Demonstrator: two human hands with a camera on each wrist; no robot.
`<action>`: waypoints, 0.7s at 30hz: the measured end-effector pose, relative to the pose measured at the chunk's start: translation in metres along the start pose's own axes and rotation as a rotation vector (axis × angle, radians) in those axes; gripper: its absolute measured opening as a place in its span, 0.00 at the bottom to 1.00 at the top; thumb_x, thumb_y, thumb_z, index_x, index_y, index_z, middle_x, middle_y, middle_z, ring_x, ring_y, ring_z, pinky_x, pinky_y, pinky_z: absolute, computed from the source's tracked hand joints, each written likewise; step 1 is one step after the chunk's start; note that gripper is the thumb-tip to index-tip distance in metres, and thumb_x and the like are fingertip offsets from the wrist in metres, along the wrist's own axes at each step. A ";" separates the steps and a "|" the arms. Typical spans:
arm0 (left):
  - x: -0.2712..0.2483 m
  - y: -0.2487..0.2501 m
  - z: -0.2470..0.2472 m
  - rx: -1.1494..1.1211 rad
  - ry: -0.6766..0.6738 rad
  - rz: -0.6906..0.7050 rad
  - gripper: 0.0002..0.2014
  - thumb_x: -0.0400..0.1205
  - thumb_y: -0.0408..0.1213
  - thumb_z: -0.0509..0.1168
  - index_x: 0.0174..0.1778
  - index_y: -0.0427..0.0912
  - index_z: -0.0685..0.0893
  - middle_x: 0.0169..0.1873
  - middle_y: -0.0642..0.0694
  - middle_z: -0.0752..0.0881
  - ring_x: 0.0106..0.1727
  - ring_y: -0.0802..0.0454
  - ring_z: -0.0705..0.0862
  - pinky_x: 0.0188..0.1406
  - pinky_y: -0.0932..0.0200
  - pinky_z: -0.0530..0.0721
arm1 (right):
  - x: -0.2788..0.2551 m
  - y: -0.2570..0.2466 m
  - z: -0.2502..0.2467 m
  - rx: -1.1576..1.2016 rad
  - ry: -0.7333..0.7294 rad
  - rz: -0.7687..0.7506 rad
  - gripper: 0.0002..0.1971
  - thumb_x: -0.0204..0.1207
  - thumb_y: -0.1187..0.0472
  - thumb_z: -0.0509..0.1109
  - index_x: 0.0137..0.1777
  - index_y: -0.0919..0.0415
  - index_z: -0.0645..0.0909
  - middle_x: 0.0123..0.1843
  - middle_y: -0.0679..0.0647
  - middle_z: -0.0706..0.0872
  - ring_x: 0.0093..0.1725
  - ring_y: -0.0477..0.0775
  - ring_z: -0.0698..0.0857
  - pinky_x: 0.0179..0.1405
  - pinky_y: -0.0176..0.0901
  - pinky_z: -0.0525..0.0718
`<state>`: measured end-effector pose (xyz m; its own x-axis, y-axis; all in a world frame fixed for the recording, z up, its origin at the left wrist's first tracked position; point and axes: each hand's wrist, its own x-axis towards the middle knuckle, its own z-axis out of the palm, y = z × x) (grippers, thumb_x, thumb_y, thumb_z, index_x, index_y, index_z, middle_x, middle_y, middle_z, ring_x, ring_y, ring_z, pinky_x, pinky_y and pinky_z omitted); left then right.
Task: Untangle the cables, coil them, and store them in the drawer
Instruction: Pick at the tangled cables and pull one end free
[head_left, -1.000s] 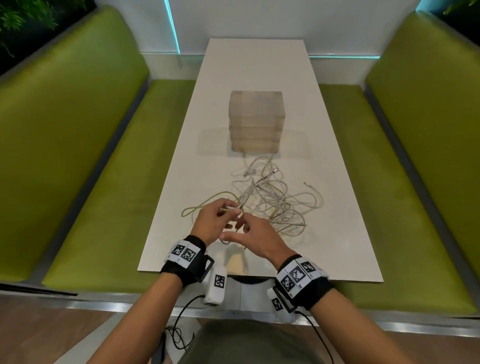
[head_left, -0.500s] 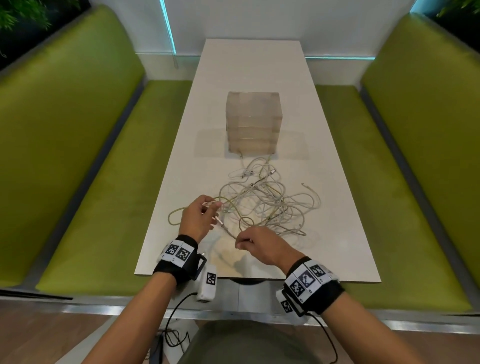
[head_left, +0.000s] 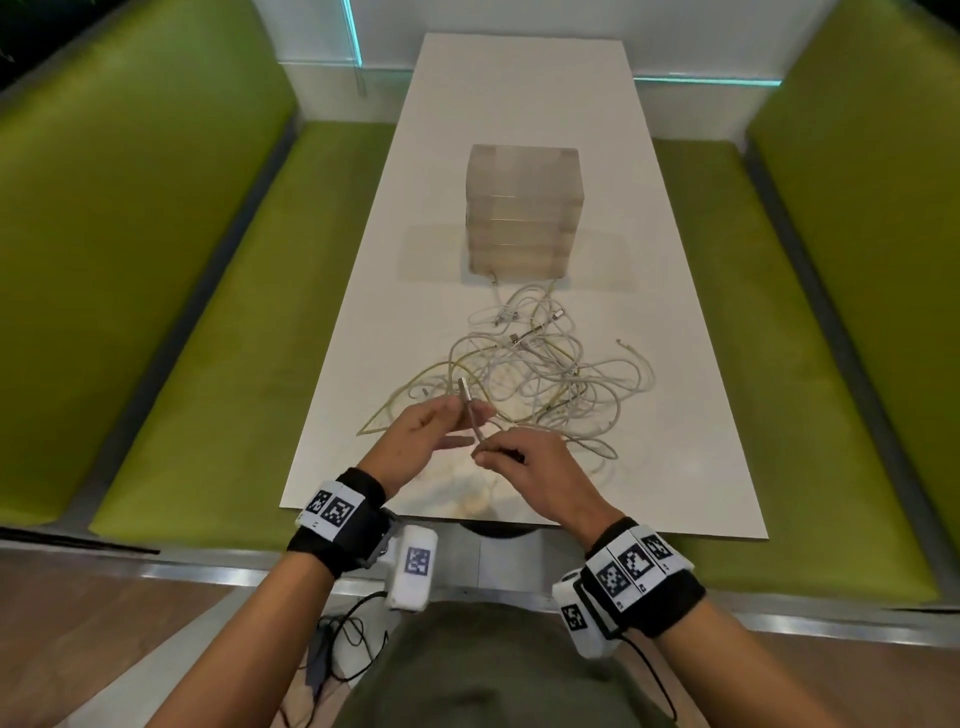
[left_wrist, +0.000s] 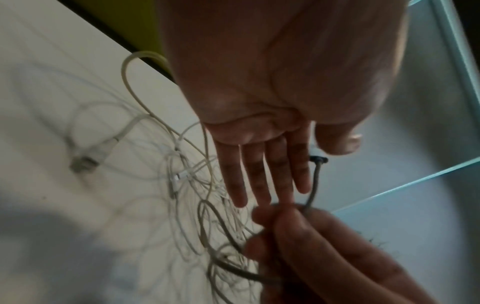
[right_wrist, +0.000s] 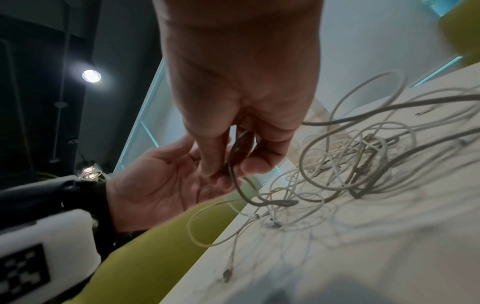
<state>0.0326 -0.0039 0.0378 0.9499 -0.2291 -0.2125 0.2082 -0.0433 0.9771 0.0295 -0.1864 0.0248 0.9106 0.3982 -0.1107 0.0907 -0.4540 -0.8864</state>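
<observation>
A tangle of pale cables (head_left: 550, 379) lies on the white table (head_left: 519, 104), in front of a translucent stack of drawers (head_left: 522, 208) whose drawers are all shut. My left hand (head_left: 457, 415) hovers over the table's near left part. Its fingers are straight and its thumb presses a grey cable's metal plug (head_left: 464, 389) against the forefinger. My right hand (head_left: 485, 452), just to the right, pinches the same grey cable (right_wrist: 233, 164) a short way below the plug. From there the cable trails into the tangle (right_wrist: 363, 156). A yellowish cable loop (head_left: 379, 421) pokes past the table's left edge.
Green benches (head_left: 208, 364) run along both sides of the table. Loose plugs (head_left: 558, 314) lie at the tangle's far side, near the drawers. The table's near edge (head_left: 519, 525) is just below my hands. Black wires (head_left: 343, 639) lie on the floor.
My hands were apart half a second ago and have come back together. The left hand has lifted the plug end upright, and the right hand has slid up close to it.
</observation>
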 end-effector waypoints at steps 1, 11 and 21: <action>-0.001 0.000 0.004 0.010 -0.004 0.043 0.22 0.87 0.48 0.50 0.56 0.38 0.85 0.57 0.42 0.89 0.62 0.45 0.85 0.65 0.45 0.82 | 0.000 -0.002 0.003 -0.039 -0.047 -0.003 0.07 0.77 0.56 0.72 0.49 0.56 0.89 0.45 0.48 0.90 0.45 0.43 0.84 0.48 0.34 0.79; -0.009 0.015 0.006 -0.421 0.224 0.047 0.17 0.86 0.46 0.52 0.36 0.40 0.73 0.20 0.54 0.67 0.20 0.58 0.64 0.25 0.63 0.74 | -0.003 0.028 -0.017 -0.177 -0.087 0.070 0.05 0.78 0.58 0.70 0.46 0.57 0.86 0.47 0.50 0.80 0.47 0.47 0.79 0.46 0.39 0.74; -0.024 0.033 -0.053 -0.374 0.456 0.148 0.11 0.89 0.37 0.51 0.46 0.43 0.77 0.26 0.53 0.66 0.27 0.59 0.64 0.28 0.65 0.66 | -0.007 0.055 -0.072 -0.277 -0.014 0.283 0.14 0.81 0.51 0.64 0.41 0.60 0.84 0.42 0.50 0.84 0.46 0.54 0.83 0.45 0.45 0.82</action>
<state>0.0291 0.0512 0.0748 0.9620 0.2366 -0.1363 0.0551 0.3208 0.9455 0.0575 -0.2716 0.0096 0.9097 0.2367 -0.3412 -0.0557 -0.7448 -0.6650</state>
